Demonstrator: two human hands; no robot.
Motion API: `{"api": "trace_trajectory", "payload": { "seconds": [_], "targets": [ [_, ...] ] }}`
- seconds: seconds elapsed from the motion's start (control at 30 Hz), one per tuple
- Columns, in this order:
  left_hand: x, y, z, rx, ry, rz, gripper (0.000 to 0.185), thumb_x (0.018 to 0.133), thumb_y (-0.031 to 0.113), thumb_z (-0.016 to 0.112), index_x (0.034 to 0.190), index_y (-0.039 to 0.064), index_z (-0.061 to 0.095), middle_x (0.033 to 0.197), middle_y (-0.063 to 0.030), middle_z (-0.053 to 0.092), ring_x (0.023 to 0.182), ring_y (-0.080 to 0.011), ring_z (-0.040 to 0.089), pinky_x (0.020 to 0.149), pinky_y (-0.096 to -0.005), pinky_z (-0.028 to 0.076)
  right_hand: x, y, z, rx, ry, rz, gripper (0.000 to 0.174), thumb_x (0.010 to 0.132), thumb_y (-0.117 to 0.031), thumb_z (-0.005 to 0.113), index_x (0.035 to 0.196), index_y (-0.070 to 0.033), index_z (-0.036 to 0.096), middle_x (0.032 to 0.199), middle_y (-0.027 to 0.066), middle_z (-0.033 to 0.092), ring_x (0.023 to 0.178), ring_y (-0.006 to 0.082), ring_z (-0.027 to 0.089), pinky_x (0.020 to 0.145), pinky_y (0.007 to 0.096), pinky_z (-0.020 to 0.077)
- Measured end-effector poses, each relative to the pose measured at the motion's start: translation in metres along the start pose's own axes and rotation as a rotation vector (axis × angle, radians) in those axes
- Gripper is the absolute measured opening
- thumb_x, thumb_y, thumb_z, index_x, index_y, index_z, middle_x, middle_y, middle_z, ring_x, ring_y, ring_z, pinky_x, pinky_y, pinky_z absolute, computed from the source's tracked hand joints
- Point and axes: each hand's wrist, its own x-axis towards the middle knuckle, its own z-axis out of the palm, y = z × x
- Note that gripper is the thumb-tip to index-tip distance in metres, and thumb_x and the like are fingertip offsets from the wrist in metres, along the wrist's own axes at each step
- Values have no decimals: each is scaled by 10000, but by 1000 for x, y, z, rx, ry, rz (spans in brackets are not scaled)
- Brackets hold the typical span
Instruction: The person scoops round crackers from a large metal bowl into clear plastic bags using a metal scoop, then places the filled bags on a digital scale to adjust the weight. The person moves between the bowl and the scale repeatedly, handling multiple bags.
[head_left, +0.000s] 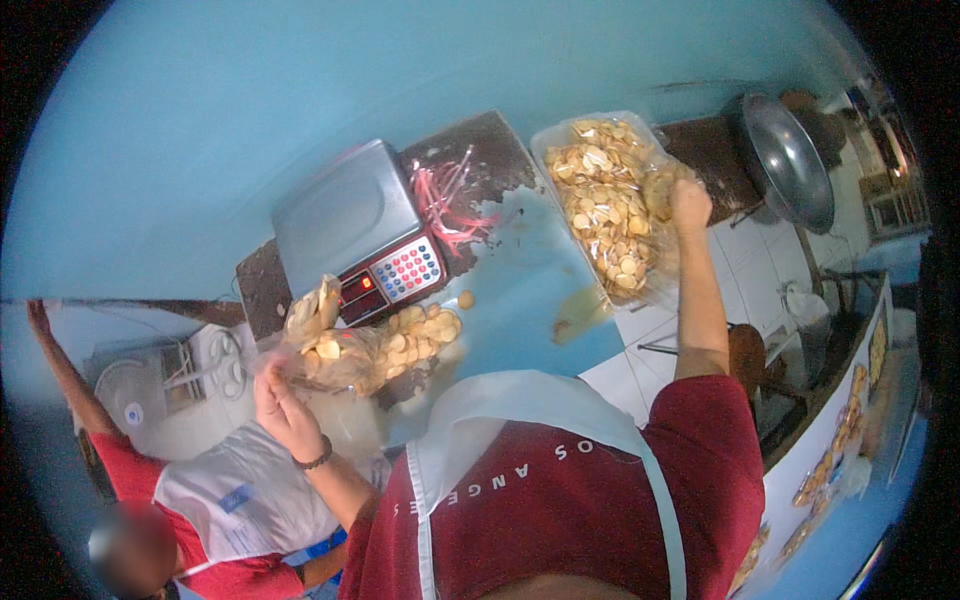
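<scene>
My left hand (289, 412), with a dark bracelet at the wrist, has its fingers at the gathered end of a clear plastic bag (352, 364) of round yellow chips. The bag lies along the front of a digital scale (352, 217), whose red display is lit. Loose chips (424, 337) spread to the bag's right. At the far right, my right hand (690, 206) is closed in a fist on a transparent plastic piece (665, 187), bag or scoop, I cannot tell. It sits at the right rim of a translucent plastic bin (551, 139) heaped with chips.
Pink plastic ties (442, 199) lie beside the scale on the worn blue table (517, 255). One chip (466, 300) lies apart. A large metal pan (795, 165) stands at right. A co-worker (232, 487) in a white apron is at lower left, near a fan (131, 397).
</scene>
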Motion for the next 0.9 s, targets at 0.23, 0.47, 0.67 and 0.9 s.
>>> {"api": "trace_trajectory", "payload": {
  "seconds": [0.23, 0.47, 0.67, 0.9],
  "targets": [
    [-23, -22, -28, -73, 151, -79, 261, 1010, 164, 481, 966, -37, 641, 972, -70, 650, 930, -145, 571, 871, -279, 429, 53, -81, -172, 290, 391, -500, 208, 804, -99, 530, 979, -83, 642, 905, 88, 629, 887, 303, 618, 758, 399, 512],
    [-50, -30, -48, -29, 101, -112, 275, 1003, 173, 483, 893, -33, 630, 863, -58, 620, 833, -142, 551, 779, -274, 424, 66, -236, -239, 868, 456, -765, 204, 800, -93, 594, 996, -82, 648, 905, 111, 628, 867, 318, 605, 748, 415, 497],
    [-59, -43, -60, -16, 152, -184, 292, 1007, 170, 459, 875, -39, 615, 818, -55, 590, 798, -128, 525, 744, -272, 425, 18, -376, -188, 1105, 24, -778, 206, 892, -207, 560, 1014, -80, 664, 991, 140, 658, 918, 357, 626, 773, 449, 505],
    [-48, -51, -65, 47, 239, -134, 284, 1001, 157, 464, 868, -40, 618, 796, -53, 569, 773, -129, 509, 733, -265, 417, 0, -403, -164, 1202, -20, -719, 210, 898, -208, 575, 1017, -56, 658, 1006, 151, 651, 918, 363, 625, 798, 448, 501]
  ]
}}
